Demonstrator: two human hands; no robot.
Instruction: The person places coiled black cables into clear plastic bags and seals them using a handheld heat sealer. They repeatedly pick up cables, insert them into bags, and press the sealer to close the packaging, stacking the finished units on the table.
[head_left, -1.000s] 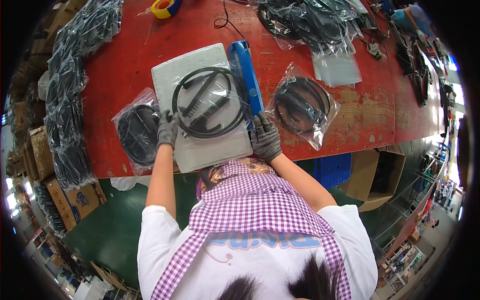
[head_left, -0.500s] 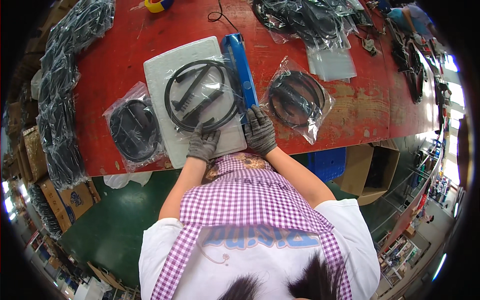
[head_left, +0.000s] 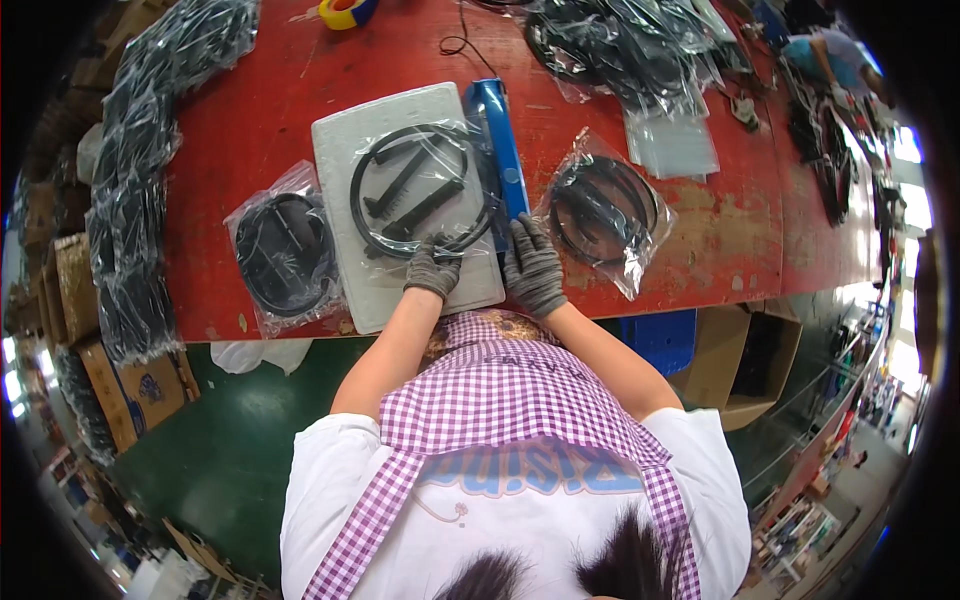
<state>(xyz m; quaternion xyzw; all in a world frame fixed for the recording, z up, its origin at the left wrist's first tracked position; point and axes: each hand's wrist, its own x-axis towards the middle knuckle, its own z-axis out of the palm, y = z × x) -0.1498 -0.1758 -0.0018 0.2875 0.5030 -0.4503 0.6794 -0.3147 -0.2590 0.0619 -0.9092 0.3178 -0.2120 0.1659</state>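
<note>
A clear plastic bag holding a black cable loop and black bar-shaped parts lies on a white foam slab. At the bag's near edge my left hand, in a grey striped glove, has its fingers closed over the plastic and loop. The bag's right end reaches a long blue bar-shaped device, apparently a bag sealer, with a cord at its far end. My right hand, also gloved, rests on the sealer's near end, fingers stretched along it. Its palm side is hidden.
Filled bags lie left and right of the slab. Stacked bags line the table's left edge. A bag pile, flat clear bags and a tape roll lie farther back. A cardboard box stands below.
The whole view has shifted slightly, moving the table's things rightward in the picture. My left hand has slid a little right along the bag's near edge; my right hand stays at the sealer.
</note>
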